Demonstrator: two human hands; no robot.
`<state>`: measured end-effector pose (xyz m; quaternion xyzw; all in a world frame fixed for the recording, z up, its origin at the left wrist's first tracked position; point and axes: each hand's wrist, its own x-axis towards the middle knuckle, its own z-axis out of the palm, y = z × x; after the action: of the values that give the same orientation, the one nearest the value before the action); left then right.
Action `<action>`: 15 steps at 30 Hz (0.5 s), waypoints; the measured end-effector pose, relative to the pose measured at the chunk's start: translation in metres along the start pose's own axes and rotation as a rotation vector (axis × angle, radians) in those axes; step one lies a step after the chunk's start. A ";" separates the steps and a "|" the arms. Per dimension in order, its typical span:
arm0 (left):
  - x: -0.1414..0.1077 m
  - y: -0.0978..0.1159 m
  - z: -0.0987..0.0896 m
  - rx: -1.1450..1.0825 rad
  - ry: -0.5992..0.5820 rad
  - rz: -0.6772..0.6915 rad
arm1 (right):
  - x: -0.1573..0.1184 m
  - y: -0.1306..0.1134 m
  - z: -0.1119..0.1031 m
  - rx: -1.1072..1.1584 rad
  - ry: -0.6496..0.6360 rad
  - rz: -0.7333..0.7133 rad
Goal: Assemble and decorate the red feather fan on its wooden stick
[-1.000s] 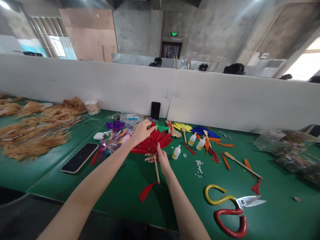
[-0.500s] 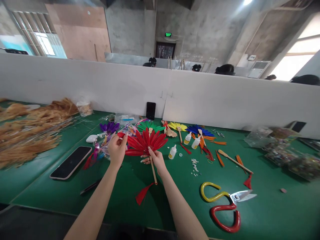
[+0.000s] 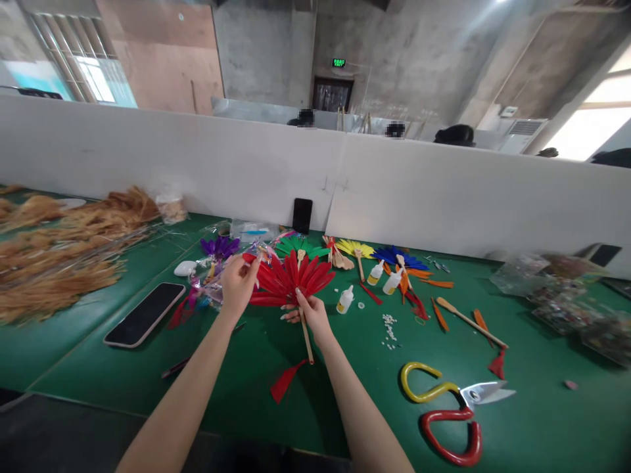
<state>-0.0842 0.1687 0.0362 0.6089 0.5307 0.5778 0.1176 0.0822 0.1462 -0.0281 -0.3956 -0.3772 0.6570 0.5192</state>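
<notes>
A red feather fan (image 3: 300,276) with a thin wooden handle and a hanging red tassel (image 3: 286,382) is held up in front of me. My right hand (image 3: 310,315) grips it where the handle meets the feathers, thumb on the near side and fingers behind. At the fan's left edge, my left hand (image 3: 239,282) pinches the tip of a red feather between thumb and fingertips. Behind the fan lie a green feather fan (image 3: 296,248), a yellow feather fan (image 3: 355,248) and a blue feather fan (image 3: 389,255). Purple feathers (image 3: 219,247) lie beyond my left hand.
Large scissors (image 3: 458,404) lie at front right, near small white beads (image 3: 388,328) and glue bottles (image 3: 345,299). A wooden stick (image 3: 470,320) with a red tassel is farther right. At left are a phone (image 3: 145,315) and brown fibres (image 3: 73,256). A white partition (image 3: 221,164) stands behind.
The view has shifted slightly, so the table things sit a little farther right. Both hands keep their hold on the red fan, the left still at its edge.
</notes>
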 end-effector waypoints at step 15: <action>0.066 0.025 0.044 0.050 -0.603 0.268 | 0.002 0.006 -0.001 -0.041 0.006 -0.017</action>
<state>-0.0504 0.2311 0.0798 0.8196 0.4011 0.3686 0.1775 0.0806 0.1474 -0.0344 -0.4047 -0.3926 0.6435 0.5177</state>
